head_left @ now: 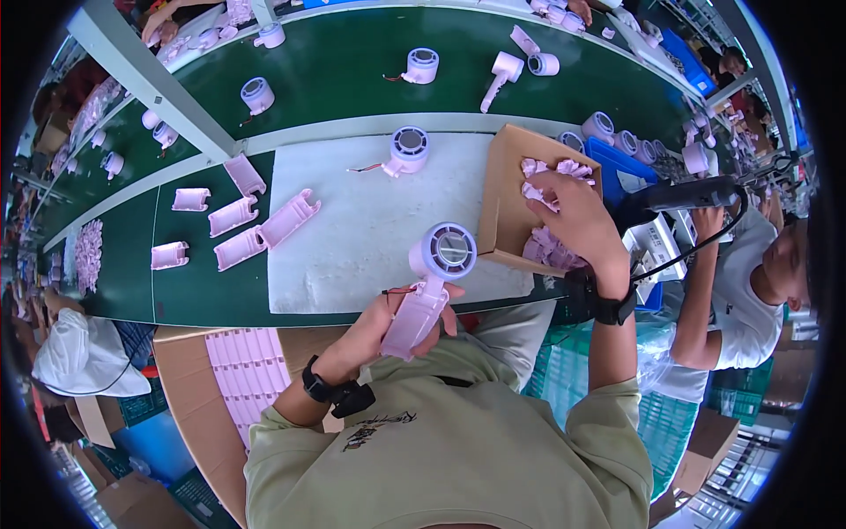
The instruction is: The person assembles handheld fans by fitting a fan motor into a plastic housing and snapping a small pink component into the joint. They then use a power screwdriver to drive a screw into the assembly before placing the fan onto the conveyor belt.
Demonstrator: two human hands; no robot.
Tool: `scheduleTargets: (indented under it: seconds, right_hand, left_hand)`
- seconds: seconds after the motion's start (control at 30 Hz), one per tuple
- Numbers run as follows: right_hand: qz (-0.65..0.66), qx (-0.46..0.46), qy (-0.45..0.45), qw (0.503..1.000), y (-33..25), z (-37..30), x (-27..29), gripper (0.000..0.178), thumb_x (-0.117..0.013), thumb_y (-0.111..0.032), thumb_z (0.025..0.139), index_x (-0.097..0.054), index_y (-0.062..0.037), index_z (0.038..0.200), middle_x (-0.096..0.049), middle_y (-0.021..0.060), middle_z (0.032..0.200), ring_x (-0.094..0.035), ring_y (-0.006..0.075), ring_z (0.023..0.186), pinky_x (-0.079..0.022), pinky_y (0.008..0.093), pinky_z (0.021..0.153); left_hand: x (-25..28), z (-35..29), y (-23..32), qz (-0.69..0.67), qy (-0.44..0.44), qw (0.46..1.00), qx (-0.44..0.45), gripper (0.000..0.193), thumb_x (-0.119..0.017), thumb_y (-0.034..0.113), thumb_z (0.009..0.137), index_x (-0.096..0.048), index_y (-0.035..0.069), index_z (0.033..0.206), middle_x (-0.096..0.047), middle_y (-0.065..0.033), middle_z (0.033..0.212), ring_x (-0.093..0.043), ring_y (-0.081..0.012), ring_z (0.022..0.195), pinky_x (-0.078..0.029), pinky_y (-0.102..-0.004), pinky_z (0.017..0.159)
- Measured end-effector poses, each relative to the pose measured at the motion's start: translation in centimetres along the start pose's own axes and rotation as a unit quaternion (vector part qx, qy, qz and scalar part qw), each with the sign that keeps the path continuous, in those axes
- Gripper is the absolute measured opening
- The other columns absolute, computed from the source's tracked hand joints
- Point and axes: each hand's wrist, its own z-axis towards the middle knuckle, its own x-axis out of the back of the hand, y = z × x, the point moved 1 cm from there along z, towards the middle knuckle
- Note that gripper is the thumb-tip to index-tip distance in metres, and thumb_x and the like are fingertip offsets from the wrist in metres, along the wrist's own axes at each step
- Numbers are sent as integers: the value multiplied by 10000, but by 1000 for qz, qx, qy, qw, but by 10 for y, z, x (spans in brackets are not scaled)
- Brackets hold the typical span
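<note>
My left hand [374, 328] grips the pink handle of a small hand-held fan [432, 282] with a round lilac head and thin wires hanging from it, held just in front of my chest. My right hand [573, 216] reaches into an open cardboard box [504, 167] at the right of the bench and closes its fingers on small pink plastic parts [539, 176] inside it. Both wrists wear black bands.
A white foam mat [352, 220] lies on the green bench with another fan head [408, 148] on it. Several pink handle shells [238, 225] lie left of the mat. More fan heads sit on the green conveyor [352, 62]. A co-worker [749, 282] sits at my right beside a black power screwdriver [687, 194].
</note>
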Motion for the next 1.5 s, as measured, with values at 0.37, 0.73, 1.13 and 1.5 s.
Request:
scheduleTargets:
  seconds: [0.37,0.73,1.13,1.5]
  right_hand:
    - [17,10,-98,995,30,15,-22,173,-658,-78,807,-652,-21,971,-661,171,898,-629,354,900,-488,437,816]
    - [-63,194,-57,977,34,21,-25,214,-685,-58,759,-645,-14,965,-660,143,896,-635,339,888,-490,404,801]
    - [129,46,-34,990,-35,-7,30,181,-652,25,843,-673,8,1023,-653,95,916,-658,195,815,-530,306,705]
    - [252,-83,236,935,-83,-90,-42,251,-727,31,804,-699,-21,1048,-631,87,1013,-636,164,867,-513,276,693]
  left_hand:
    - [-10,17,-6,-93,-75,992,37,571,-260,420,1065,-361,31,1469,-635,-111,1055,-555,-120,739,-457,-261,654]
    - [-14,32,2,33,24,997,70,445,-340,184,1020,-394,10,1426,-624,-155,1181,-629,-174,818,-520,-303,720]
    - [-23,44,-9,-5,59,997,45,464,-314,71,971,-346,-24,1424,-606,-170,1215,-644,-189,846,-533,-323,757]
    - [-44,69,-41,219,113,965,-93,487,-332,29,949,-307,-55,1429,-567,-167,1238,-647,-214,969,-490,-341,897]
